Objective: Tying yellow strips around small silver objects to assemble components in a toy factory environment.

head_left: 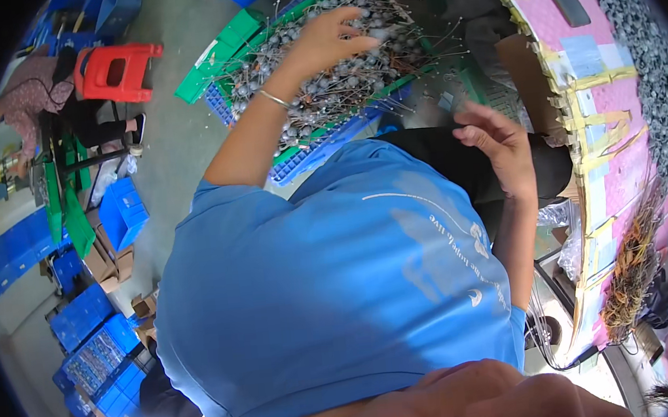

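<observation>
A heap of thin wires with round grey knobs (315, 79) fills a green tray (400, 98) in front of me. Over the heap is my left hand (327, 44), a metal bangle (273, 98) at its wrist. Its fingers are bent and spread apart, with no held piece visible. Whether the fingertips touch the grey knobs, I cannot tell. To the right of the tray, my right hand (499, 146) is raised, fingers loosely curled and a gap between thumb and forefinger. Nothing shows in it.
A blue crate (298, 164) sits beneath the tray. At right stands a pink, taped worktable (597, 130) with small dark grey pieces (645, 46) and a wire bundle (634, 277). A red stool (119, 72), a seated person (42, 99) and blue bins (121, 211) are at left.
</observation>
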Tool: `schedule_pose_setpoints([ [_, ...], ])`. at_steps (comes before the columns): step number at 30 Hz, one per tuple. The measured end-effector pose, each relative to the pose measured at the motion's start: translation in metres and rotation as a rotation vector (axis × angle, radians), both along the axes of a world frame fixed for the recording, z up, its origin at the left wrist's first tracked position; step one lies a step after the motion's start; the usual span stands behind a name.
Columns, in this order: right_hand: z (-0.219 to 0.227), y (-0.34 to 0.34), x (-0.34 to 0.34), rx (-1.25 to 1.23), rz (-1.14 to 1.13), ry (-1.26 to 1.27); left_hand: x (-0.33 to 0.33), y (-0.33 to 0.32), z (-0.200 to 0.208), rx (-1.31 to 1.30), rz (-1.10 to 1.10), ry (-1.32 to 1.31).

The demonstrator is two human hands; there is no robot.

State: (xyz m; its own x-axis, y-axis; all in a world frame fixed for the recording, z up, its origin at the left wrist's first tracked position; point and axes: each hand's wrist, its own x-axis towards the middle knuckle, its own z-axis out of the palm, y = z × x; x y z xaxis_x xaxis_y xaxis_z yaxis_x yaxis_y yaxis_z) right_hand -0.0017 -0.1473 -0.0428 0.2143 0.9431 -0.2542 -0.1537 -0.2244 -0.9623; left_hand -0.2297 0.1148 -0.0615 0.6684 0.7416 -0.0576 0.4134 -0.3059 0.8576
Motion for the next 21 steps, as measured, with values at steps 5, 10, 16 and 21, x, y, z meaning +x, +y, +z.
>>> schedule_pose_setpoints([
  [5, -0.004, -0.022, 0.015, -0.053, -0.032, -0.023, 0.017, 0.035, -0.012, -0.14, 0.103, -0.196],
  [10, 0.037, -0.067, 0.044, -0.009, -0.303, -0.15, 0.144, 0.015, 0.035, 0.235, -0.066, -0.368],
  [16, 0.057, -0.171, 0.092, -0.142, -1.033, -0.625, 0.337, 0.033, 0.082, 0.714, -0.376, -0.39],
  [21, 0.056, -0.2, 0.118, -0.537, -1.155, -1.279, 0.439, 0.065, 0.066, 1.059, -0.611, 0.062],
])
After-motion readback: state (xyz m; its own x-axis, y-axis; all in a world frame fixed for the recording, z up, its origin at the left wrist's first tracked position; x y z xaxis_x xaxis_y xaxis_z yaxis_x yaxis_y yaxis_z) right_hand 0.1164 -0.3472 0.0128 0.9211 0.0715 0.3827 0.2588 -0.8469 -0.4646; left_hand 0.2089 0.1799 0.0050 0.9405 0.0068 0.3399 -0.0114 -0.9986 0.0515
